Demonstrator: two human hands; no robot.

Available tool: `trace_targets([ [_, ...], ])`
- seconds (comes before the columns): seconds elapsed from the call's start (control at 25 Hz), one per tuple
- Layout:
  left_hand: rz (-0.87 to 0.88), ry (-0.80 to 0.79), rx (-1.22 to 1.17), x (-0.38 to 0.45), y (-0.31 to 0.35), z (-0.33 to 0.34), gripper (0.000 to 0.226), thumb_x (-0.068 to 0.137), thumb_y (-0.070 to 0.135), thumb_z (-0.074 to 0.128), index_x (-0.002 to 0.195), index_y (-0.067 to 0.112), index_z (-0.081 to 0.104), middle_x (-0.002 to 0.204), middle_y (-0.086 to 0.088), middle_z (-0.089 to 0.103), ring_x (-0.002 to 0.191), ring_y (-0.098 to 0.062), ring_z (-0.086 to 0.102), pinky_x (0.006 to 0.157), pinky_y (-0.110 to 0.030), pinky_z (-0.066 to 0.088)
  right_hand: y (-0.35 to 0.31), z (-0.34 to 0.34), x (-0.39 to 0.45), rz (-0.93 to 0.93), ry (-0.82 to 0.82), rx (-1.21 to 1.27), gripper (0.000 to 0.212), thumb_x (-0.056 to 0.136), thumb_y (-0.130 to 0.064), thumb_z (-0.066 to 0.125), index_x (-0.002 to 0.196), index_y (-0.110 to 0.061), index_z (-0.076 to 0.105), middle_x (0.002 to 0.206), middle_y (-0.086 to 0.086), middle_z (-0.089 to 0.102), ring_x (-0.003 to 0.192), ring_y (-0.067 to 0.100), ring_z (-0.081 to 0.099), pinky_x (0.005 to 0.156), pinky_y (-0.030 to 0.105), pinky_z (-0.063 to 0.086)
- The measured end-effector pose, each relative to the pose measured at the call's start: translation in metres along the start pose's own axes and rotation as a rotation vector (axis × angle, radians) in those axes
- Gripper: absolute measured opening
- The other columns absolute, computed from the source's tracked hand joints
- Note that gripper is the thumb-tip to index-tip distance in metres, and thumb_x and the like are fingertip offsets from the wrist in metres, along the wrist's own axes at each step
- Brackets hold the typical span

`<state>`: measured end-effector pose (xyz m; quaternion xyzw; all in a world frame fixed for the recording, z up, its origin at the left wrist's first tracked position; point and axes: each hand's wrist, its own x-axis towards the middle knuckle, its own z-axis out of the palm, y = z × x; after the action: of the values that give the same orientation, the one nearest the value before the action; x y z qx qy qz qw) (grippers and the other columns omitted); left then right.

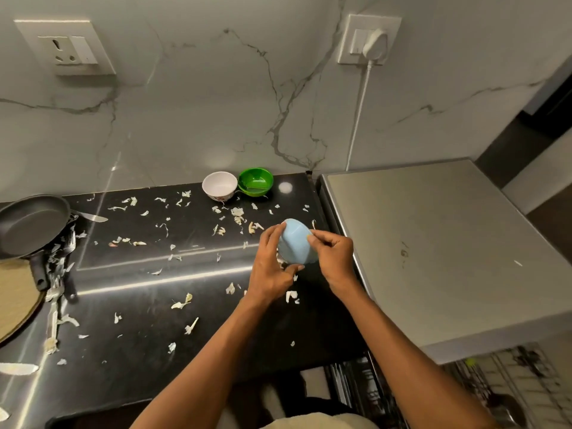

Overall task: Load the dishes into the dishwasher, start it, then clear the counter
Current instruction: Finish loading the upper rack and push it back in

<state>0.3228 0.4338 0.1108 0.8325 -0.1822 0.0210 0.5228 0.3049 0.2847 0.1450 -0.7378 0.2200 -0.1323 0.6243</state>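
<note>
- A black desk (130,292) runs along a marbled wall; pale peel scraps (182,302) lie scattered over most of its surface.
- At the back edge, near the right corner, a white bowl (219,185) and a green bowl (255,182) stand upright, touching side by side.
- At the left edge a dark frying pan (31,222) rests with its handle pointing toward the front; a knife blade (93,216) shows just behind it, and forks (57,289) lie among the scraps beside the handle.
- A round tan board (15,298) sits at the left edge, partly under the pan handle.
- Just beyond the desk's right edge stands the grey top of the dishwasher (433,243); below it, at the lower right, a wire rack (510,382) is pulled out, its contents blurred.
- A white plug (375,44) sits in a wall socket above, its cable dropping behind the dishwasher.
- The light blue bowl (296,243) is held above the desk near the right edge, tipped so its underside faces the camera.
- It is plain, smooth and matte, with no visible pattern.
- The left hand (272,267) is the grip on the bowl: fingers curled over its left side, thumb under the lower rim.
- The right hand (332,258) has curled fingers that pinch the bowl's right edge.
- Scraps lie directly beneath the bowl and the hands.
</note>
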Motion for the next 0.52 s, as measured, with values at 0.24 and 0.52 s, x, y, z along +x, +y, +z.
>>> trace_targets([
  [0.24, 0.097, -0.151, -0.035, -0.041, 0.039, 0.057, 0.096, 0.065, 0.03, 0.083, 0.147, 0.019, 0.036, 0.146, 0.001, 0.036, 0.131, -0.017, 0.042, 0.1, -0.027, 0.042, 0.018, -0.082, -0.053, 0.276, 0.208, 0.326, 0.019, 0.091, -0.005, 0.069, 0.11, -0.001, 0.073, 0.1, 0.002, 0.073, 0.087, 0.011, 0.067, 0.066, 0.02, 0.056],
  [0.52, 0.162, -0.465, 0.076, -0.087, 0.087, 0.135, 0.098, 0.068, 0.041, 0.084, 0.15, 0.023, 0.033, 0.145, 0.002, 0.035, 0.129, -0.017, 0.041, 0.096, -0.03, 0.043, 0.061, -0.189, -0.118, 0.198, 0.444, 0.217, 0.016, 0.093, -0.003, 0.066, 0.102, -0.014, 0.073, 0.095, -0.001, 0.072, 0.084, 0.012, 0.065, 0.067, 0.019, 0.052],
])
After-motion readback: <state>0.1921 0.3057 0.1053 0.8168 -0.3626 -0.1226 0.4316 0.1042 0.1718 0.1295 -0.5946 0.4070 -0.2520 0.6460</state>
